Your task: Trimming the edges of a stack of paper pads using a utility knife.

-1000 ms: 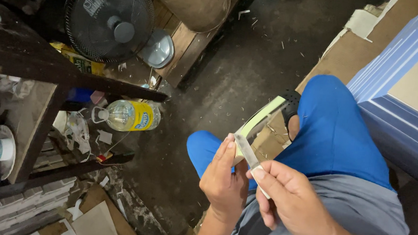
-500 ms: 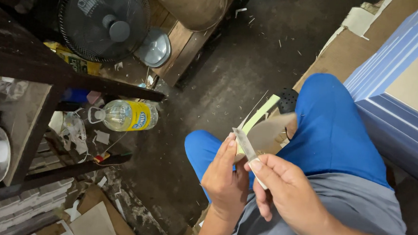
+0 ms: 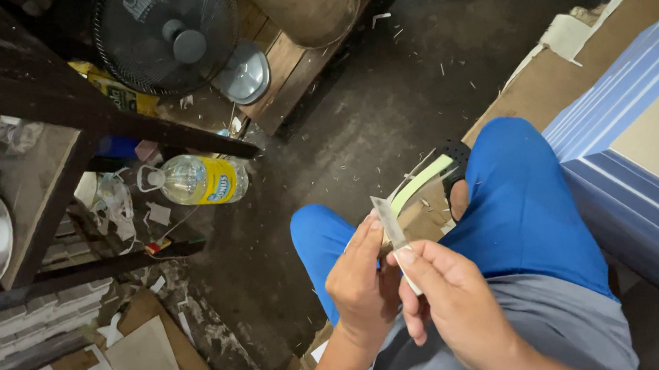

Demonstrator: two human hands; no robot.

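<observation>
Blade-like metal strip [image 3: 389,225], thin, flat and grey with a slanted tip, sits pinched in the right hand [image 3: 455,311], thumb and forefinger pressed on its pale lower end, tip pointing to 11 o'clock. The left hand [image 3: 359,282] curls beside it at 9 o'clock, fingers pressed together, touching the strip's edge. Behind, at 1 o'clock, a brown cardboard piece [image 3: 419,213] with a pale green edge rests on blue-clad knees; shavings on the dark floor [image 3: 364,118] suggest trimming is partly done.
</observation>
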